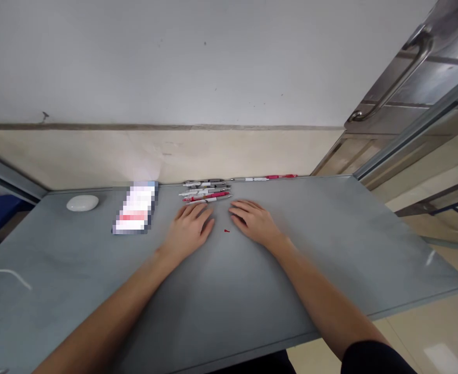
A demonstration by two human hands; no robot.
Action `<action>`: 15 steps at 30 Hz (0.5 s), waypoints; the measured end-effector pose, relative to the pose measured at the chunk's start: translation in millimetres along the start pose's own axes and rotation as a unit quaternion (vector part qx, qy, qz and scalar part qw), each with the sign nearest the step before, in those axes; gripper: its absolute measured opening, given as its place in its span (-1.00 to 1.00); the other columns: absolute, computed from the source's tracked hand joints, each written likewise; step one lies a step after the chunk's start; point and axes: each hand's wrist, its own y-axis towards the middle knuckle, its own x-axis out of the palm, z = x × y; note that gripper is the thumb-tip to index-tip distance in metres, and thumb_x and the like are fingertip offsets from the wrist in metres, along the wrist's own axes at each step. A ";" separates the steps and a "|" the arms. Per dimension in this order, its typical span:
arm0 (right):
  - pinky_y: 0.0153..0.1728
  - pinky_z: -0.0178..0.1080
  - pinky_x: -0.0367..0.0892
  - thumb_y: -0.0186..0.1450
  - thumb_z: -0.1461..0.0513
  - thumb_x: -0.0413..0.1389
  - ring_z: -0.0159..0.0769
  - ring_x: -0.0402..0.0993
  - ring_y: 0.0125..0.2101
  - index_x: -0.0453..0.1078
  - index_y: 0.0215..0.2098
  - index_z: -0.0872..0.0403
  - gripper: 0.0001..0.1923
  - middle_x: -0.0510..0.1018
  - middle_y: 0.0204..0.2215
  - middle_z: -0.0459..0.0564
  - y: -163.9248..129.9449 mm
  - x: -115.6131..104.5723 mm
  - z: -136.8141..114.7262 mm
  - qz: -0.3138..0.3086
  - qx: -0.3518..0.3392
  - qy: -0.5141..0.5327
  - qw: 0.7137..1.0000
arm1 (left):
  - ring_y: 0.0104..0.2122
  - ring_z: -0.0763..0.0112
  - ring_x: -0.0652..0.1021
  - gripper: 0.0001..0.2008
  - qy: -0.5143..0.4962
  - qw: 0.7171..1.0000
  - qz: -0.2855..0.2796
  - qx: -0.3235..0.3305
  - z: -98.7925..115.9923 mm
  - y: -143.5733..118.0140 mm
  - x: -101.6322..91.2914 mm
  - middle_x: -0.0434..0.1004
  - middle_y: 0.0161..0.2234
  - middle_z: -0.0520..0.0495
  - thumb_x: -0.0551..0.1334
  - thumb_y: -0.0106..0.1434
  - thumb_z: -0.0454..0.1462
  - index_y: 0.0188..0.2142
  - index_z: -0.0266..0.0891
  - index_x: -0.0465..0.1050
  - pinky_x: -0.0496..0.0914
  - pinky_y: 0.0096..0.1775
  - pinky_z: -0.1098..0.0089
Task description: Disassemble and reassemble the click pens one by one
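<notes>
red-and-white pens (206, 191) just beyond flat, open left hand (191, 228) and right hand (254, 219) (both empty)

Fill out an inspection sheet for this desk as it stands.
Surface: grey table, bare in front.
Job's things: row of pens just beyond the fingertips; small red bit between the hands.
Clutter: white oval object, blurred box, lone red-and-white pen by the wall.
Hands: left hand and right hand flat on the table, open, holding nothing.
Cables: white cable at left edge.
Surroundings: plain wall, metal door at right.
</notes>
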 end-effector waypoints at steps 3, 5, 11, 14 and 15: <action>0.16 -0.11 0.37 0.41 0.21 0.03 -0.25 0.49 0.09 0.53 -0.02 -0.05 -0.73 0.58 0.06 -0.05 0.6 -0.4 -0.3 -0.003 0.003 0.000 1.000 | 0.02 0.09 0.54 -0.70 0.028 1.000 0.001 -0.007 -5.2 13.9 0.4 0.57 0.02 -0.19 0.09 0.40 -0.27 0.02 -0.23 0.52 0.40 0.05 0.09; 0.15 -0.12 0.37 0.42 0.20 0.02 -0.25 0.49 0.08 0.53 -0.03 -0.05 -0.72 0.58 0.06 -0.05 0.6 -0.8 -0.2 -0.002 0.003 0.001 1.000 | -0.01 0.06 0.54 -0.69 0.044 0.999 -0.010 -0.010 -7.9 21.5 2.3 0.58 0.00 -0.20 0.09 0.38 -0.31 0.01 -0.23 0.52 0.41 0.01 0.07; 0.15 -0.12 0.37 0.42 0.20 0.01 -0.25 0.49 0.07 0.52 -0.02 -0.05 -0.72 0.58 0.07 -0.04 0.0 -0.5 1.0 -0.003 0.002 0.005 1.000 | -0.06 0.08 0.55 -0.71 0.053 0.997 -0.052 -0.031 -11.4 31.3 7.1 0.60 -0.07 -0.21 0.08 0.37 -0.38 -0.07 -0.20 0.56 0.40 -0.02 0.08; 0.14 -0.13 0.37 0.42 0.19 0.01 -0.25 0.51 0.06 0.52 -0.02 -0.05 -0.72 0.58 0.07 -0.03 0.1 -0.2 1.0 -0.002 0.004 0.006 1.000 | -0.06 0.07 0.54 -0.73 0.057 0.995 -0.076 -0.023 -14.7 35.0 8.4 0.58 -0.10 -0.23 0.09 0.37 -0.37 -0.08 -0.22 0.55 0.40 -0.03 0.09; 0.14 -0.13 0.37 0.42 0.19 0.01 -0.24 0.50 0.06 0.52 -0.02 -0.04 -0.72 0.58 0.06 -0.03 0.2 -0.2 1.0 -0.003 0.004 0.006 1.000 | -0.06 0.06 0.54 -0.73 0.055 0.995 -0.085 -0.017 -16.2 36.4 9.0 0.57 -0.10 -0.24 0.09 0.37 -0.37 -0.08 -0.23 0.55 0.40 -0.03 0.09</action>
